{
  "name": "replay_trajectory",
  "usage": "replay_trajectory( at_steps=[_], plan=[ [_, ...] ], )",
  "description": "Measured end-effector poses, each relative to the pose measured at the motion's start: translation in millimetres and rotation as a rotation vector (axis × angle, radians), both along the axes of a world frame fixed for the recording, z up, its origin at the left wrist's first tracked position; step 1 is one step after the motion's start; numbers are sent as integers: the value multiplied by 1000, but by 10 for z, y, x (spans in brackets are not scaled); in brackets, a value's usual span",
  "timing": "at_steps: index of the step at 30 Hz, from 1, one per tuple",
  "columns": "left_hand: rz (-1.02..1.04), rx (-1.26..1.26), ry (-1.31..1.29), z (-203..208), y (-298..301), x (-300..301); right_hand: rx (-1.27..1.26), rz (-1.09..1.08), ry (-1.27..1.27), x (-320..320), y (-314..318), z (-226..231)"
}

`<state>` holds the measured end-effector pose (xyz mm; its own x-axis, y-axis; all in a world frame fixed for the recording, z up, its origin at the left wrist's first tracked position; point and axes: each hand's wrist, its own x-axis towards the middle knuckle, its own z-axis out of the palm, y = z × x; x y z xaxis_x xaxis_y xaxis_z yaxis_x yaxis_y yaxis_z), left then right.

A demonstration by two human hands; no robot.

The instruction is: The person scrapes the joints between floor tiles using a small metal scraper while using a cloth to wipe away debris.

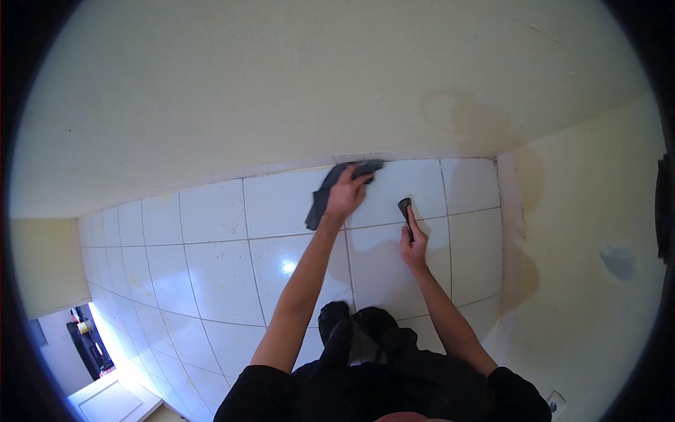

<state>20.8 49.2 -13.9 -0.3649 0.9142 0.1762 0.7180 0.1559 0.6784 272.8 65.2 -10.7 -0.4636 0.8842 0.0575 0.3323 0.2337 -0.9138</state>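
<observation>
My left hand (346, 195) is closed on a dark grey cloth (325, 198), pressing it to the white tile floor (295, 204) where it meets the wall. Part of the cloth bunches out past my fingertips, slightly blurred, and a loose flap hangs to their left. To the right and a little nearer, my right hand (415, 247) grips a slim black tool with a flared end (404, 205), which points away from me. Its shape resembles a small flashlight, but its kind does not show clearly. This tool is apart from the cloth.
A cream wall (281, 84) rises along the far edge of the tiles. The right wall (583, 211) carries a grey patch (619, 261) and a socket (555, 404) low down. My dark shoes (375, 321) stand close behind my hands. At the far left, a white panel (116, 401) stands by an opening.
</observation>
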Motion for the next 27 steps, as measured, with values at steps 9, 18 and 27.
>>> replay_trajectory(
  at_steps=[9,18,27],
  plan=[
    [485,-5,-124,330,-1227,-998,-13,41,21,-106,32,89],
    [400,182,-151,179,-1018,-582,259,331,-411,-857,173,96],
    [335,109,-199,158,-785,-469,205,389,-699,-1397,148,313]
  ],
)
